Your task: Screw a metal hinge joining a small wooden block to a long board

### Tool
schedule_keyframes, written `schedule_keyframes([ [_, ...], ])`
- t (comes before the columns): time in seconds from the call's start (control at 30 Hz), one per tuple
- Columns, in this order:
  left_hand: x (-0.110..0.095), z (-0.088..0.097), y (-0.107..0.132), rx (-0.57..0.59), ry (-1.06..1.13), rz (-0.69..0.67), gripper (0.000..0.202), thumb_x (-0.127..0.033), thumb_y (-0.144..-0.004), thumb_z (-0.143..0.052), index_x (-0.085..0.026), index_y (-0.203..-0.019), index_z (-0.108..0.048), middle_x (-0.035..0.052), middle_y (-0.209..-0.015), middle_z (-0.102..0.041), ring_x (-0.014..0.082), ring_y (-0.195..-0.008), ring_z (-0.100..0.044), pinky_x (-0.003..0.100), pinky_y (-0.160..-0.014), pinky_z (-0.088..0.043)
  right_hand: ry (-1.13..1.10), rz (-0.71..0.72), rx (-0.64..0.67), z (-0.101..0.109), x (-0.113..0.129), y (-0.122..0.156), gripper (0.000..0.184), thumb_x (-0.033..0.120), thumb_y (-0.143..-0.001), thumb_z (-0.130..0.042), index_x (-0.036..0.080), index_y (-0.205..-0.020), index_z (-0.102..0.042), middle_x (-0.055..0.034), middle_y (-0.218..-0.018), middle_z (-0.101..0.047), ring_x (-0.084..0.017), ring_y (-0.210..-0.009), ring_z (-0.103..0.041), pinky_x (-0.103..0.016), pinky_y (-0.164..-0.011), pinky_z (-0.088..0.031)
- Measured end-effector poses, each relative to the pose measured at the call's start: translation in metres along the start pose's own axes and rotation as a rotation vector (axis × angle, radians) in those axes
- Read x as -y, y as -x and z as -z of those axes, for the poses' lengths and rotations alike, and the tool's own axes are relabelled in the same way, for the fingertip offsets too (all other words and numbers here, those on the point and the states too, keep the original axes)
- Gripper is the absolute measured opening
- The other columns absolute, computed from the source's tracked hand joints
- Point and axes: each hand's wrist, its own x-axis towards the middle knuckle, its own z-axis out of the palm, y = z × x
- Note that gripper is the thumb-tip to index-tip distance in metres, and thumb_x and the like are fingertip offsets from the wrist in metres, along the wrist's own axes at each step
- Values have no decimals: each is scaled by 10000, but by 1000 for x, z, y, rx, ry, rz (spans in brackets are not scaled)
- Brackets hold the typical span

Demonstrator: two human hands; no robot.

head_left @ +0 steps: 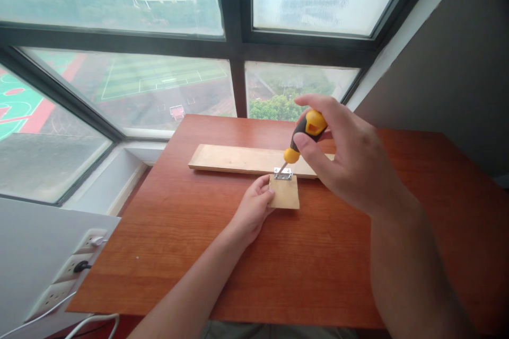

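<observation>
My left hand [257,206] grips the left edge of a small square wooden board [284,194], thumb on top and fingers beneath. A silver metal hinge [282,174] joins this board's far edge to a long pale wooden plank [234,159] lying across the table. In my right hand [345,153] is a screwdriver [311,126] with a yellow and black handle, held tilted. Its shaft slants down to the left, and the tip meets the hinge near its left side. Whether a screw sits under the tip is too small to make out. My right hand hides the plank's right end.
The reddish-brown wooden table [310,270] reaches to the windows [167,85] at the back. Wall sockets [75,267] with plugs are at the left, and a white cable [95,319] hangs by the table's near left corner. A grey wall [445,63] rises on the right.
</observation>
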Motion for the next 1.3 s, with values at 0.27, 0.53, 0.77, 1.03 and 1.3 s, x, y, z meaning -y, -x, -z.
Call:
schedule_keyframes([
  [0.27,1,1,-2,-2,9,3,365,-77,-787,-625,-166,-1141,-618,99,-1081,-716,182,-896,-687,235,-717,-545,54,3,-25,-1,0,0,400,277,-882,-571,247,-1280,-541,-44,-1013,-690,-218,-824,-635,-384,-759,-531],
  [0.53,1,1,-1,-2,25,3,365,-97,-784,-653,-162,-1143,-638,104,-1077,-720,193,-920,-690,243,-739,-552,34,-5,23,2,0,0,454,247,-851,-553,245,-1304,-520,-58,-1057,-689,-229,-826,-641,-387,-730,-531],
  [0.77,1,0,-1,6,26,7,363,-97,-786,-651,-159,-1143,-649,109,-1102,-718,196,-926,-695,249,-748,-557,100,-17,-19,-1,0,0,408,297,-858,-595,242,-1261,-559,-49,-1009,-698,-224,-790,-647,-382,-721,-528],
  [1.03,3,3,-3,15,28,0,357,-114,-788,-665,-167,-1142,-668,106,-1102,-722,205,-956,-694,266,-784,-560,50,-15,17,2,-1,1,448,262,-842,-587,249,-1286,-529,-71,-1127,-688,-242,-860,-658,-418,-781,-533],
  [1.3,1,1,-2,7,18,1,348,-103,-793,-649,-160,-1136,-654,107,-1106,-720,198,-934,-694,254,-760,-554,86,-14,-14,-2,-1,0,403,296,-875,-583,237,-1272,-548,-38,-998,-691,-210,-814,-641,-368,-739,-529],
])
